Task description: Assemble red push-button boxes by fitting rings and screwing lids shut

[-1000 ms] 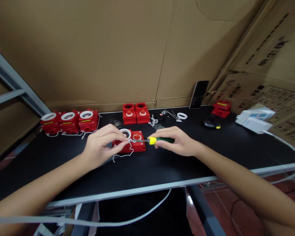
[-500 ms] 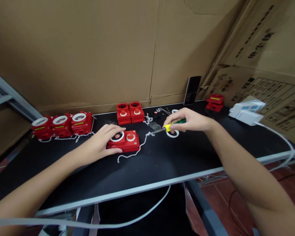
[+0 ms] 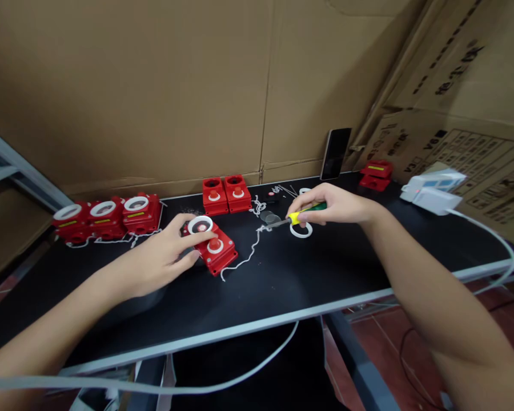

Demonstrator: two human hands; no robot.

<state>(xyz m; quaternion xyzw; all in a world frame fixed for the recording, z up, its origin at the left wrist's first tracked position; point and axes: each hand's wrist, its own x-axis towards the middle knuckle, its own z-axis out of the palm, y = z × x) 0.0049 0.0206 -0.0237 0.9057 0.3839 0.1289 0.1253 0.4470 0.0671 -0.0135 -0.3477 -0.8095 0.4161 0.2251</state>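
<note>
My left hand [image 3: 160, 257] grips the left end of a red box [image 3: 223, 257], thumb and fingers around it. The box lies at a slant on the black tabletop. It bears a white ring [image 3: 200, 218] around a dark round window and a red knob with a white collar. My right hand [image 3: 334, 206] holds a screwdriver [image 3: 294, 218] with a yellow and green handle, its shaft pointing left. The screwdriver's tip is near one end of a white string [image 3: 253, 249] that runs down toward the box. By the right hand lie a loose white ring [image 3: 310, 229] and clear discs [image 3: 269, 217].
Three red boxes with white rings [image 3: 105, 220] stand at the left, two more [image 3: 226, 197] at the back. Small screws and string lie behind the discs. A phone [image 3: 336, 154] leans on the cardboard. Red parts [image 3: 376, 174] and a white charger [image 3: 437, 191] with cable are at right.
My left hand has turned the red box clockwise, so its right end now points toward me. The right hand and screwdriver have hardly moved.
</note>
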